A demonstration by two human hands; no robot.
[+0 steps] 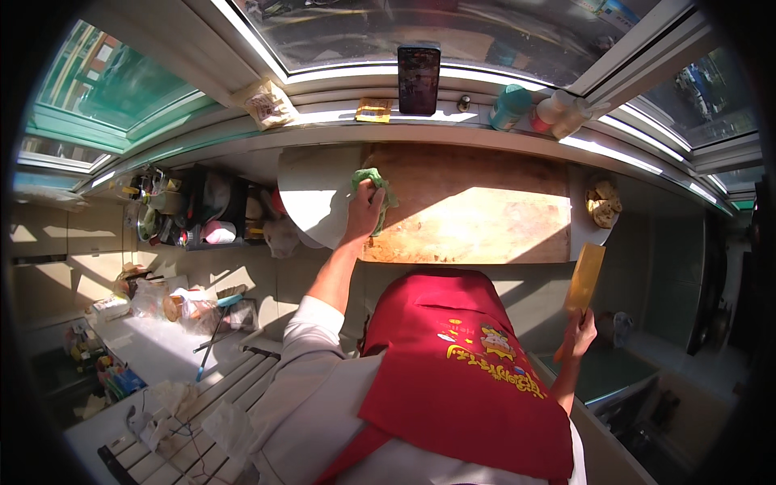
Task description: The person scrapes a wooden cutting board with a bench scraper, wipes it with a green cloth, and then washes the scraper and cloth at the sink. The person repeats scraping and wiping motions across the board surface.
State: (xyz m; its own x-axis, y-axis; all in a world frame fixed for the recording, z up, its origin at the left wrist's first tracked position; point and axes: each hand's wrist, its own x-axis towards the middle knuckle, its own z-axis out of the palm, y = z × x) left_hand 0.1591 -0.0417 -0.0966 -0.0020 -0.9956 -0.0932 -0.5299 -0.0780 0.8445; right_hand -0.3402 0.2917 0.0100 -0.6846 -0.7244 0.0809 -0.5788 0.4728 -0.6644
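My left hand point(365, 212) presses a crumpled green cloth point(387, 193) onto the left end of a wooden board point(473, 182). The board lies on a white table point(309, 176) below the window. Off to the right, beyond the front edge of the table, my right hand point(581, 332) grips the handle of a cleaver point(585, 276) with a broad blade, held up with its blade pointing away from me. Sunlight falls across part of the board.
Brown food pieces point(602, 203) sit at the table's right end. A phone point(419, 80), a yellow packet point(373, 110), a paper bag point(265, 104) and a teal bottle point(510, 108) stand or lie along the windowsill. A black rack point(212, 206) with kitchen items is on the left.
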